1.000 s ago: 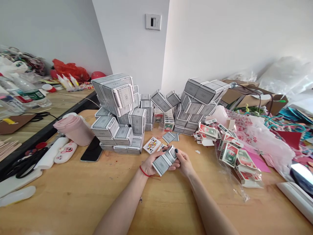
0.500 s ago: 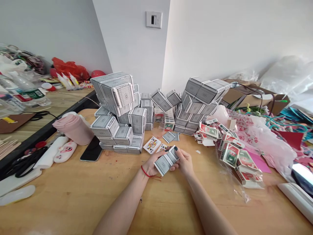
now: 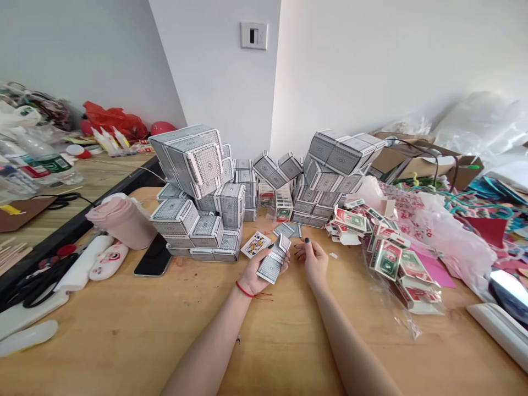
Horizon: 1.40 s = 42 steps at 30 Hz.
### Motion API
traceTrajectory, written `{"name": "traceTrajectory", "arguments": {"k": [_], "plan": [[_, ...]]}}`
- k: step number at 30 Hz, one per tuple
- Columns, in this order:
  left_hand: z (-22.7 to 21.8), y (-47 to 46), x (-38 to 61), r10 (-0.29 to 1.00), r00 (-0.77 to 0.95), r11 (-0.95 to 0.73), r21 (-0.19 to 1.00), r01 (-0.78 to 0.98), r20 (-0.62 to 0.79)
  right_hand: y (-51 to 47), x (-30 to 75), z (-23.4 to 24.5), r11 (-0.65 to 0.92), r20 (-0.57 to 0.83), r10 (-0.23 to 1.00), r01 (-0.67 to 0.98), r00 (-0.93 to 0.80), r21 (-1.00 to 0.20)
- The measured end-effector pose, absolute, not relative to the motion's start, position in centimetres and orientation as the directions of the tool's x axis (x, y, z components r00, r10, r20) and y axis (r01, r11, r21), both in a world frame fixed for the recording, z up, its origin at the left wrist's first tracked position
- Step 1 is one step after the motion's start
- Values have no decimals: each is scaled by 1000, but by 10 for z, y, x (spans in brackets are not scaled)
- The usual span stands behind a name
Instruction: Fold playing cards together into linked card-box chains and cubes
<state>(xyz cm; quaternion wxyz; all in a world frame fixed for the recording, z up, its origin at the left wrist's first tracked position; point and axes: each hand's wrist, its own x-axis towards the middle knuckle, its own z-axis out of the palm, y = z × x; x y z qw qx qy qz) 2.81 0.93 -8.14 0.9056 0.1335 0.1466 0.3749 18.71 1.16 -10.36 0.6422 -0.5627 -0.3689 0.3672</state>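
Note:
My left hand (image 3: 251,278) is closed around grey-patterned playing cards (image 3: 271,265), whose far end is folded up. I cannot tell how many cards are in it. My right hand (image 3: 315,265) is just to the right, apart from the cards, its fingers loosely curled but apart and nothing visible in them. A face-up playing card (image 3: 254,243) lies beyond my left hand. Face-down cards (image 3: 289,230) lie a little farther off. Behind them stand blocks made of folded cards, in a left stack (image 3: 206,231) and a right stack (image 3: 325,181).
On the left are a pink cup (image 3: 124,220), a black phone (image 3: 153,257) and scissors (image 3: 45,275). Opened card boxes (image 3: 388,258) are heaped on the right beside a plastic bag (image 3: 445,225). A white case (image 3: 499,333) lies at the right edge.
My right hand has let go of the cards and moved right, away from them. My left hand keeps hold of them, now tilted more upright, with the far end folded. The view has shifted slightly.

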Motion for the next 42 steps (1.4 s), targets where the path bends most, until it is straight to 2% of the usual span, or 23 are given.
{"name": "traceTrajectory", "arguments": {"k": [2,3,9,12,14,17,21,29,36,42], "plan": [[-81,11,26,738,652,668,328,-668,-175,20,189,-109,93,181,858,201,481,-975],[-81,12,25,748,640,659,315,-683,-176,25,189,-112,99,214,849,253,483,-962],[-78,13,23,819,550,573,264,-776,-163,51,184,-113,129,343,824,439,451,-889],[-77,13,22,831,538,554,288,-781,-140,59,182,-113,88,352,871,595,344,-799],[-76,12,22,833,540,547,316,-776,-116,61,182,-115,79,342,887,629,310,-773],[-75,10,22,827,554,548,351,-759,-94,61,185,-118,85,315,876,526,365,-846],[-74,7,22,832,546,542,356,-761,-97,58,193,-122,109,170,896,169,409,-980],[-69,9,23,835,542,524,432,-734,-92,33,206,-114,138,82,919,-122,386,-983],[-76,10,28,848,499,517,484,-706,-178,13,209,-106,103,14,949,-267,316,-958],[-81,11,33,821,492,571,439,-693,-291,-2,202,-98,80,0,966,-299,259,-951]]}}
